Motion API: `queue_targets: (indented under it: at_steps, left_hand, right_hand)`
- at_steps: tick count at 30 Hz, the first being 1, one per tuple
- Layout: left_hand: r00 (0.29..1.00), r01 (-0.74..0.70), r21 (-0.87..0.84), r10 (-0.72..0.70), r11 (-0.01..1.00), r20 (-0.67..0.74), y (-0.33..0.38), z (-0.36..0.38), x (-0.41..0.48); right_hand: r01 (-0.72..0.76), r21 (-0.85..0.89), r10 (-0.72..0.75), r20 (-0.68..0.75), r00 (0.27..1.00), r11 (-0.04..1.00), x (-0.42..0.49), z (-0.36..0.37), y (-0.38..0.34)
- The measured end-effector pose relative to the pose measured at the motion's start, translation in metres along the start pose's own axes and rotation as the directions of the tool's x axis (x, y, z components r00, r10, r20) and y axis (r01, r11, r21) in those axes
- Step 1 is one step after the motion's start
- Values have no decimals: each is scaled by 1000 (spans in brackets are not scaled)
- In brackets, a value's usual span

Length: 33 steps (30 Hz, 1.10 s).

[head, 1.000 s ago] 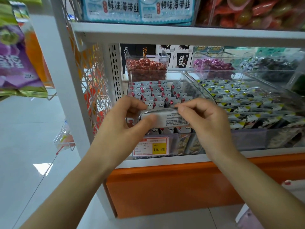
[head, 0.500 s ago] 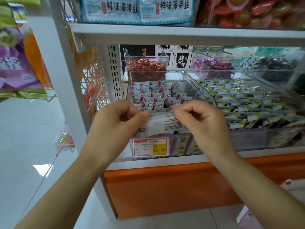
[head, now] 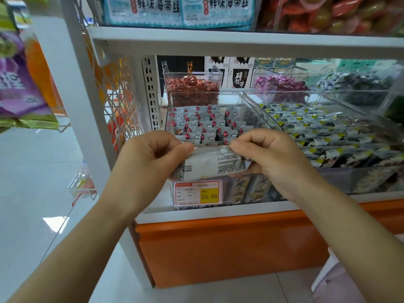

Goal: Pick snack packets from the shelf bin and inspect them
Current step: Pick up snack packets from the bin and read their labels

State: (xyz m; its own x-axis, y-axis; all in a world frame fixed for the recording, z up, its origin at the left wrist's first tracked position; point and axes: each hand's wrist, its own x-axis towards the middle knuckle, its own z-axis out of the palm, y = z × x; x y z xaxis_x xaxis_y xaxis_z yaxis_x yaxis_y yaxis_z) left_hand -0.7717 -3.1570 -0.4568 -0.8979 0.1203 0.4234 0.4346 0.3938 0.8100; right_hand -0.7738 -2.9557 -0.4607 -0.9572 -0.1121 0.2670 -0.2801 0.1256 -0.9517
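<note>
A small white snack packet (head: 209,164) with black printed text faces me, held by its top corners between both hands. My left hand (head: 150,158) pinches its upper left corner and my right hand (head: 273,158) pinches its upper right corner. The packet hangs in front of a clear plastic shelf bin (head: 260,112), which holds several similar grey-white packets with red marks (head: 203,125). The packet's lower edge sits just above the bin's price tag (head: 197,192).
A second clear bin (head: 371,171) of packets with yellow corners stands to the right. Bins of red (head: 192,88) and purple (head: 282,86) sweets sit behind. The upper shelf edge (head: 240,43) overhangs. A white wire rack (head: 118,101) and hanging bags (head: 19,88) are at left.
The packet has been tilted up from nearly flat so its printed back faces me, and both hands have shifted slightly while keeping their pinch on it.
</note>
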Motion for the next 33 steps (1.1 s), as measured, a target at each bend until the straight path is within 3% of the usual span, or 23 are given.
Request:
queue_targets:
  at_steps: [2,7,10,16,19,24,26,31,33]
  left_hand:
    - [1000,6,-33,-7,999,-7,0,0,0]
    - [999,44,-146,-40,988,35,-1,0,0]
    - [998,37,-154,-29,987,56,-3,-2,1]
    - [999,9,-154,-4,988,35,-2,-3,2]
    - [1000,1,-131,1,991,8,-2,-1,1]
    - [976,13,-75,-29,997,-218,-10,3,4]
    - [963,8,-98,-33,995,-266,-10,3,6]
    - [980,-46,-116,22,992,-200,-6,7,9]
    - [978,-83,3,82,997,-192,-10,3,14]
  right_hand:
    - [-41,41,38,67,997,998,1,-2,-2]
    - [-4,-55,5,14,1000,998,6,-4,0]
    - [-3,-36,6,79,997,999,7,-5,-4]
    - [125,-171,-100,148,984,977,11,-8,-9]
    - [172,-206,-154,101,983,963,13,-6,-5]
    - [134,64,-136,40,990,989,8,10,11]
    - [173,30,-173,26,984,985,5,16,15]
    - [204,-25,-206,-137,969,979,12,22,13]
    - [173,-29,-176,-229,958,984,20,16,8]
